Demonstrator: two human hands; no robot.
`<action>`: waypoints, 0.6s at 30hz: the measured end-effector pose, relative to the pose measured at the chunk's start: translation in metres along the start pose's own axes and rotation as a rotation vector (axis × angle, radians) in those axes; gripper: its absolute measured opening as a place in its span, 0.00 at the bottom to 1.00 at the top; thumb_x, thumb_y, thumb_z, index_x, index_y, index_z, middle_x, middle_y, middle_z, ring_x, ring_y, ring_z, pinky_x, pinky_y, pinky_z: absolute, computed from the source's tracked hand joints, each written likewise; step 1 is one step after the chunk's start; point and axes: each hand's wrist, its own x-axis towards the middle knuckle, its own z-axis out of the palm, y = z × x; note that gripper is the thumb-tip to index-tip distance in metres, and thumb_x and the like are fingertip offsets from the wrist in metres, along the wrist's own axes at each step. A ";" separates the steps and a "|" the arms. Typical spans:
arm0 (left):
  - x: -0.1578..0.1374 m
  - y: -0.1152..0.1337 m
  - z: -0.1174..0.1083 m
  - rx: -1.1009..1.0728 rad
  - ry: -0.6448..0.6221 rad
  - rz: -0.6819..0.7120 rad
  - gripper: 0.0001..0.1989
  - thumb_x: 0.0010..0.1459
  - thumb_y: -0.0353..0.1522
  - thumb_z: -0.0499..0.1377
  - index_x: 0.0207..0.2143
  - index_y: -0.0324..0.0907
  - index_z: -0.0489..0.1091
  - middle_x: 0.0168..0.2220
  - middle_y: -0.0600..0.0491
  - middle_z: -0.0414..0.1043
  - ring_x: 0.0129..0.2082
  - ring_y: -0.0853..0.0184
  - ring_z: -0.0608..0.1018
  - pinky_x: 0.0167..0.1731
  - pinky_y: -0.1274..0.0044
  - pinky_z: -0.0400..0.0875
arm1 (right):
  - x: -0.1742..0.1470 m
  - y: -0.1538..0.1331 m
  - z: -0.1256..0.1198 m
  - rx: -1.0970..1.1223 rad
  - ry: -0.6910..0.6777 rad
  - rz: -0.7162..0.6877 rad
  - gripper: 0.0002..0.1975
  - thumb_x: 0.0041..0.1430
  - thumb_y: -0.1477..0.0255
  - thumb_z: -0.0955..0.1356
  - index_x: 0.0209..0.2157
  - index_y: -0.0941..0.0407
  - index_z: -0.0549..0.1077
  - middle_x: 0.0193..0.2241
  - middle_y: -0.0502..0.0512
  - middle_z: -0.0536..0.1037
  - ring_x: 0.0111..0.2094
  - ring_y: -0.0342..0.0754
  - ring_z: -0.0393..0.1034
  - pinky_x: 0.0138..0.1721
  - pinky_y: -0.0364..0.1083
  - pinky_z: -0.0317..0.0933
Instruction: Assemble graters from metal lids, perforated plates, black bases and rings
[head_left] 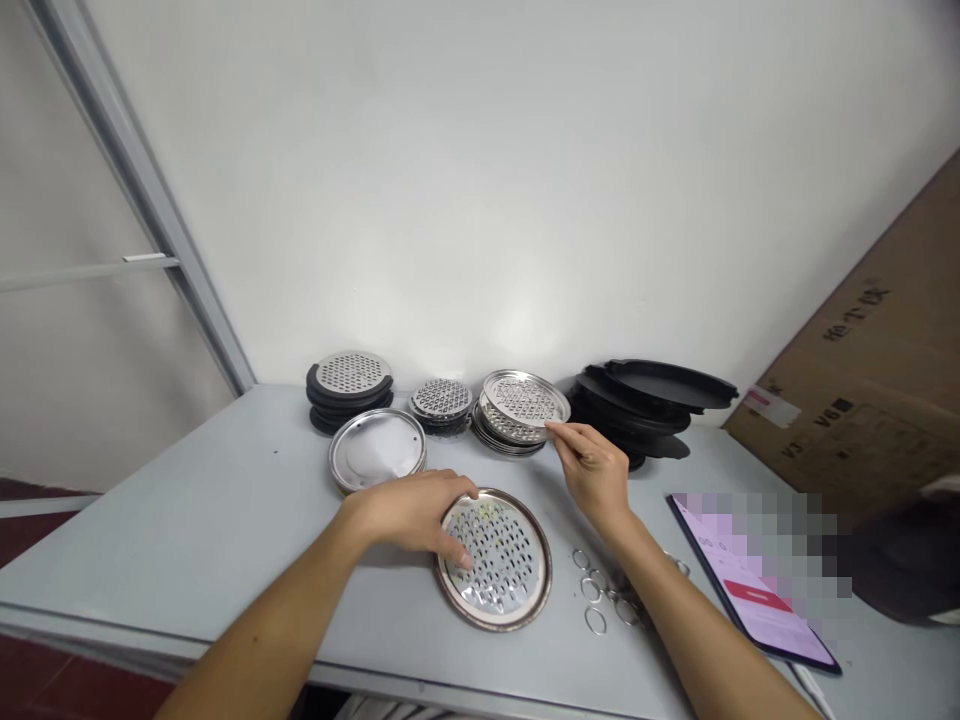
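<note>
A round metal grater plate (499,560) with a dark-rimmed ring lies in front of me. My left hand (424,515) grips its left side, thumb on the perforated face and fingers at the far rim. Pinched at its right edge by my right hand (596,470) is a shiny rimmed grater disc (525,398), tilted over the top of a stack of similar metal discs (510,440). Whether it is fully clear of the stack, I cannot tell. Several thin metal rings (591,590) lie loose near my right forearm.
Along the wall stand black-edged grater discs (352,373), smaller grater discs (442,398) and black round trays (667,385). Plain metal lids (377,450) are stacked behind my left hand. A tablet (750,590) lies at right, near a cardboard box (862,350). The table's front edge (420,688) is close.
</note>
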 end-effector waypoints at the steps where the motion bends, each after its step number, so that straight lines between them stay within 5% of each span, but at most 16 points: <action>1: 0.000 0.000 -0.001 -0.020 0.021 -0.001 0.39 0.43 0.51 0.65 0.57 0.48 0.62 0.53 0.47 0.68 0.52 0.52 0.70 0.49 0.67 0.66 | 0.001 -0.003 -0.002 0.015 0.012 -0.004 0.11 0.63 0.69 0.65 0.39 0.53 0.80 0.35 0.55 0.80 0.34 0.49 0.75 0.37 0.47 0.67; 4: 0.001 0.002 -0.003 -0.114 0.171 0.019 0.34 0.48 0.50 0.63 0.55 0.48 0.63 0.54 0.48 0.67 0.52 0.54 0.71 0.49 0.67 0.66 | 0.002 -0.016 -0.012 0.095 0.027 -0.013 0.10 0.62 0.69 0.66 0.40 0.52 0.80 0.35 0.55 0.80 0.34 0.49 0.74 0.37 0.47 0.67; 11: 0.012 0.009 -0.007 -0.418 0.766 0.047 0.26 0.56 0.42 0.61 0.54 0.46 0.59 0.56 0.46 0.65 0.53 0.59 0.71 0.51 0.67 0.69 | -0.001 -0.055 -0.045 0.327 0.008 0.139 0.09 0.60 0.69 0.68 0.39 0.48 0.80 0.32 0.53 0.77 0.25 0.46 0.68 0.27 0.46 0.64; 18: 0.012 0.017 -0.008 -0.500 0.849 0.154 0.31 0.59 0.40 0.59 0.61 0.48 0.51 0.57 0.46 0.64 0.53 0.60 0.72 0.51 0.66 0.70 | -0.003 -0.053 -0.053 0.627 -0.056 0.427 0.06 0.54 0.66 0.72 0.34 0.52 0.80 0.19 0.50 0.70 0.22 0.45 0.62 0.22 0.45 0.56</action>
